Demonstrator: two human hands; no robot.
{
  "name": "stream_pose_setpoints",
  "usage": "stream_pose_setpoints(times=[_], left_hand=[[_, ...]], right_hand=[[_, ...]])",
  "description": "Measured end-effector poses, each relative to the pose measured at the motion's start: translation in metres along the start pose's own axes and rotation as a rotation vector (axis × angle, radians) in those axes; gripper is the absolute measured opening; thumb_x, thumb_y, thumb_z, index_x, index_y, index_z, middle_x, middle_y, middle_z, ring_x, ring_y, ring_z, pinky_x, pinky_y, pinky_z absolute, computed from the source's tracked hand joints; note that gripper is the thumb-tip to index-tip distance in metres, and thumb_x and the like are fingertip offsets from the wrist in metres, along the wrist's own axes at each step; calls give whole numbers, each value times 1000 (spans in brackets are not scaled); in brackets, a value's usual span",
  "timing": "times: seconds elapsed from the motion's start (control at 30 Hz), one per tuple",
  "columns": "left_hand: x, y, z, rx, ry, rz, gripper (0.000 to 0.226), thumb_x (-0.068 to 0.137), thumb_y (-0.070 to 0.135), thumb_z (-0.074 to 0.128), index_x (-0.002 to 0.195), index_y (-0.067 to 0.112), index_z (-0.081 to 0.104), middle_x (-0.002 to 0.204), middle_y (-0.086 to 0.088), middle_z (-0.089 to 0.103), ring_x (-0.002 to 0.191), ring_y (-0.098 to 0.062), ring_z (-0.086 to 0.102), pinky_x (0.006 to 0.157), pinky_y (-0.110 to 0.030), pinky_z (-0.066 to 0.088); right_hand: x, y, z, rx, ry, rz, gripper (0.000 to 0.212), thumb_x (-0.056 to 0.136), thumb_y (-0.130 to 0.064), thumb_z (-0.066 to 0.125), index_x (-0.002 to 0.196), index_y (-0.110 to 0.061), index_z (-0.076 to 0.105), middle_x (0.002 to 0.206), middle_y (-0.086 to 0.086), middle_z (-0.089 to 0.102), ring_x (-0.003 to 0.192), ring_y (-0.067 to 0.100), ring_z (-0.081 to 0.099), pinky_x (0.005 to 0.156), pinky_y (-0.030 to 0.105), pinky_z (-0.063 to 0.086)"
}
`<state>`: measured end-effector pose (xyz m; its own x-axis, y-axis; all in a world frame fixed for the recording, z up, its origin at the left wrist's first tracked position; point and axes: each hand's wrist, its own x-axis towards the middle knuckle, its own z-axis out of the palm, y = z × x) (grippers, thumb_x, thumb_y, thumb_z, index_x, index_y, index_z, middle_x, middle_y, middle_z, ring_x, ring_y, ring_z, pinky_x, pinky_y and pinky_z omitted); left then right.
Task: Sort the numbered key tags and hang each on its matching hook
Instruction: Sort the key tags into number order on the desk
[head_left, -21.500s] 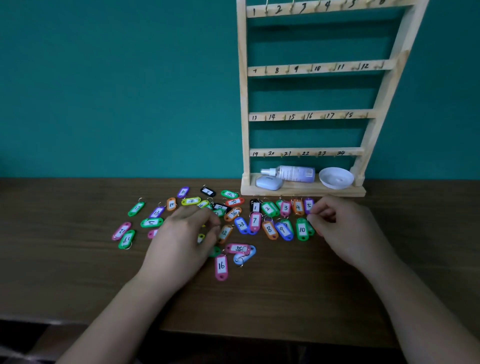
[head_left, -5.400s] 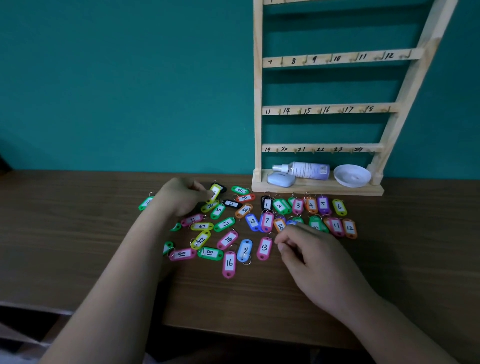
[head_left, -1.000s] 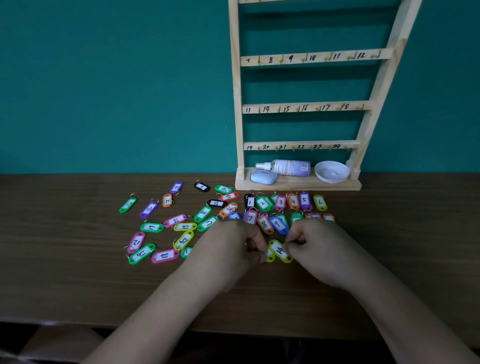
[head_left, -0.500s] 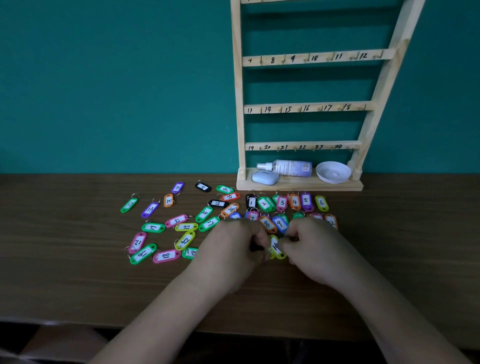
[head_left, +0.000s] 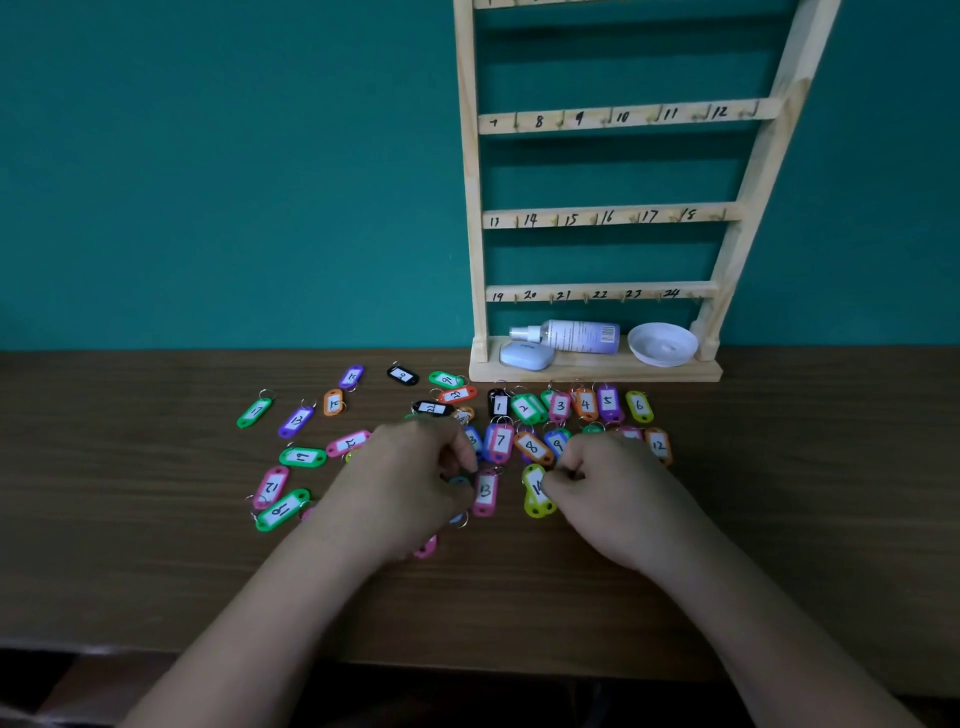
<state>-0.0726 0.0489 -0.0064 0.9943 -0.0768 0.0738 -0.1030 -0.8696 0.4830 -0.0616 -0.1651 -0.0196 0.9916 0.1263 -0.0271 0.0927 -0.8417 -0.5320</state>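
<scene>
sort on worktop (head_left: 156, 571) | right hand (head_left: 608, 488) pinches yellow tag 14 (head_left: 535, 493), beside pink tag 13 (head_left: 485, 491) | left hand (head_left: 415, 483) curled, hold indeterminate | visible hooks on rack (head_left: 470, 208) bare | risk: knuckles nudging ordered rows (head_left: 560, 405), likely scrambling sequence

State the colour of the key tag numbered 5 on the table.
Purple. Tag 5 shows best in the head view, the only view given.

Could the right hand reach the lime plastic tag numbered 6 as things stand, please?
Probably yes: the lime plastic tag numbered 6 lies uncovered beyond the right hand, whose fingers seem to pinch a nearer lime plastic tag.
</scene>
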Motion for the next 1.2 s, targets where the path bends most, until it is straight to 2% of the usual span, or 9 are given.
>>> stream_pose_setpoints(times=[0.17,0.27,0.33,0.63,0.8,0.87,0.93,1.03,1.2], left_hand=[[2,1,5,36,-41,-42,9,85,26,75,86,33,70,84,14,70,64,-2,61,50,-11,39],[2,3,9,-6,-82,-62,6,87,27,75,90,32,72,84,13,71,55,-5,63,53,-20,53],[1,3,11,2,-82,-59,7,86,30,76,90,34,73,84,15,70,62,1,61,63,-26,56],[20,-25,-17,-65,69,-77,6,89,30,75,85,33,74,84,18,73,80,5,65,66,-12,45],[53,-63,-46,-84,268,-233,10,94,31,68,89,25,75,88,6,76,86,-16,71,80,-32,58],[66,-78,-51,-54,303,-285,12,95,29,65,90,24,73,91,3,76,87,-18,69,75,-31,54],[78,-91,-54,-8,314,-321,10,95,24,64,91,24,74,94,-1,76,88,-19,68,70,-28,48],[94,-103,-61,49,302,-367,17,93,19,62,103,22,75,103,-5,75,99,-27,68,79,-33,54],[114,-105,-64,135,187,-428,26,94,39,69,100,14,73,98,-11,73,93,-30,67,79,-37,58]], right_hand=[[3,-1,6,-39,16,-2,26,100,-40,65,79,-25,68,68,3,67,62,13,65,56,34,50],[3,1,8,-46,32,-6,27,99,-41,65,78,-24,68,66,4,67,60,14,65,53,32,46],[3,2,9,-49,32,-11,27,99,-41,65,79,-24,69,68,5,68,61,15,66,55,34,47],[5,15,13,10,127,-50,32,100,-42,63,72,-26,60,62,0,60,55,12,59,51,30,40],[8,17,17,-5,209,-65,32,102,-42,62,74,-25,57,59,0,58,52,12,56,48,33,36],[8,18,18,-4,233,-78,33,102,-41,62,74,-25,55,57,0,57,51,11,55,48,32,33],[9,20,19,3,251,-89,33,102,-42,62,73,-26,54,57,-1,56,50,9,54,48,30,31],[10,21,20,-8,265,-104,35,102,-44,62,74,-26,55,56,-3,56,50,9,54,47,30,30],[10,21,22,-5,286,-117,37,102,-43,64,71,-26,52,53,-3,54,48,8,53,47,29,26]])
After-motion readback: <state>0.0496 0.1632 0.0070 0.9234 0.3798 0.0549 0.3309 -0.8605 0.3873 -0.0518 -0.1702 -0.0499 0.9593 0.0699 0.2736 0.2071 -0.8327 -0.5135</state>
